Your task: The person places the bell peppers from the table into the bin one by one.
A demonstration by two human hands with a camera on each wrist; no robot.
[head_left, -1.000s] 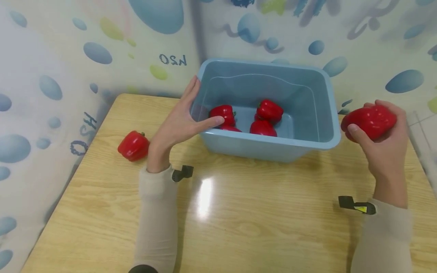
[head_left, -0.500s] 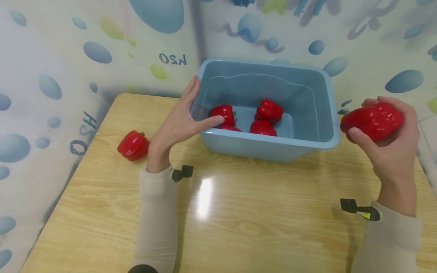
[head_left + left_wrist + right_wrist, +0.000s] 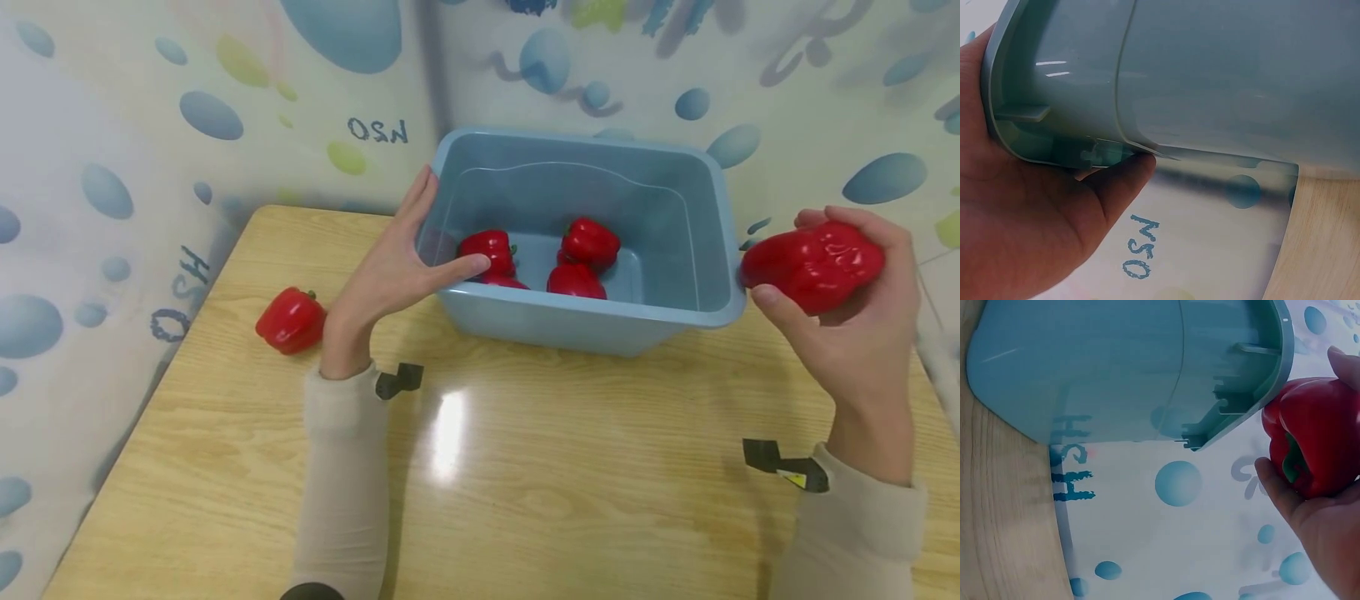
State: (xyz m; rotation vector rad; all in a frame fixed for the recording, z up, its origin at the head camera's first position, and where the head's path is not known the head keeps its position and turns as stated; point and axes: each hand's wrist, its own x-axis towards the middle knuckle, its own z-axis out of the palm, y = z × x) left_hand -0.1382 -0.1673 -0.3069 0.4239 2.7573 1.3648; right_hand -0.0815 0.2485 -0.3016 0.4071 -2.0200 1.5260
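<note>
In the head view a blue plastic bin [image 3: 585,325] stands on the table against the wall. My left hand [image 3: 393,258] grips its front left corner, thumb over the rim and the other fingers along the outer left side. At the bin's right end my right hand [image 3: 855,308] holds a red bell pepper [image 3: 813,265], its narrow end right at the rim. In the right wrist view a bit of green stem [image 3: 1294,456] shows on the held pepper [image 3: 1322,431]. Several red bell peppers [image 3: 591,243] lie inside the bin, one partly hidden by its front wall.
Left of my left wrist, another red bell pepper [image 3: 292,321] lies on the wooden table [image 3: 570,467]. A wall [image 3: 300,133] with blue and yellow spots runs behind the bin and along the left edge of the table.
My right hand has shifted slightly, and the pepper in it has turned a little and its tip moved left to the bin's rim. My left hand and the bin stay where they were.
</note>
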